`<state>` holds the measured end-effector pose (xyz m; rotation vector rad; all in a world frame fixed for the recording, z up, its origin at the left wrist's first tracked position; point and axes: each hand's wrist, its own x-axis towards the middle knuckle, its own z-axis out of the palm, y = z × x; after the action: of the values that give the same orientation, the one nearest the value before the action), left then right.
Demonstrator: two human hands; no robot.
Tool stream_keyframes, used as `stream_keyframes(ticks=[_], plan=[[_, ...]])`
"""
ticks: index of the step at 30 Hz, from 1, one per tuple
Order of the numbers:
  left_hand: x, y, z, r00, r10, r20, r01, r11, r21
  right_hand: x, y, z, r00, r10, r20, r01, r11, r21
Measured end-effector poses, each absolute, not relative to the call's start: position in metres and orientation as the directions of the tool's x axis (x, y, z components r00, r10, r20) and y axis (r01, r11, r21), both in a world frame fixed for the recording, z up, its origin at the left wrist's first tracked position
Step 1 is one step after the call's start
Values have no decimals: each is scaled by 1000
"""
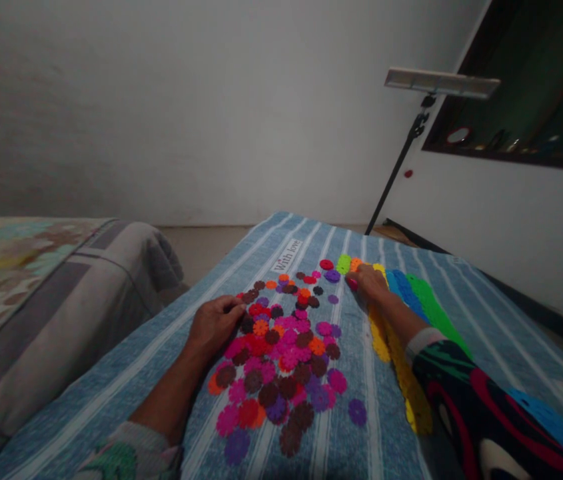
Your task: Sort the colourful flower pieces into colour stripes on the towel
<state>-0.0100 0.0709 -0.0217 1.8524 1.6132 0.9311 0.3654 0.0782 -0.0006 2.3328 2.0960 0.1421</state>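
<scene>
My right hand (372,285) reaches to the far side of a cloth-covered table, fingers closed on a pink flower-shaped disc (352,283). Just beyond it lie a lime green stack (344,263), an orange one (356,264), a purple one (332,275) and a red one (326,265). My left hand (217,323) rests at the left edge of a loose pile of flower-shaped discs (288,340) in pink, brown, purple, orange and red. Its fingers are curled together, and what they hold, if anything, is hidden.
Overlapping rows of yellow discs (380,340), blue discs (406,290) and green discs (434,307) run along the right. A blue striped cloth (156,360) covers the table. A blanket-covered bed (126,267) stands left. Behind is a lamp on a stand (401,157).
</scene>
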Motion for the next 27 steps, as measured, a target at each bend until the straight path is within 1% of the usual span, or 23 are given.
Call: stream_keyframes(ticks=[6, 12, 16, 19, 27], plan=[[-10, 72, -26, 54, 982, 179, 619, -174, 766, 373, 76, -3, 133, 987, 89, 989, -138, 52], [-9, 73, -26, 52, 985, 164, 601, -162, 782, 379, 67, 5, 234, 954, 187, 972, -231, -38], [-10, 74, -27, 77, 982, 173, 610, -184, 771, 370, 54, 9, 255, 944, 210, 966, -242, -86], [-9, 76, -28, 75, 982, 176, 610, -185, 771, 354, 36, 7, 219, 959, 181, 973, -201, -115], [-6, 73, -22, 74, 983, 170, 615, -179, 768, 299, -10, 7, 13, 998, 57, 981, -2, -193]])
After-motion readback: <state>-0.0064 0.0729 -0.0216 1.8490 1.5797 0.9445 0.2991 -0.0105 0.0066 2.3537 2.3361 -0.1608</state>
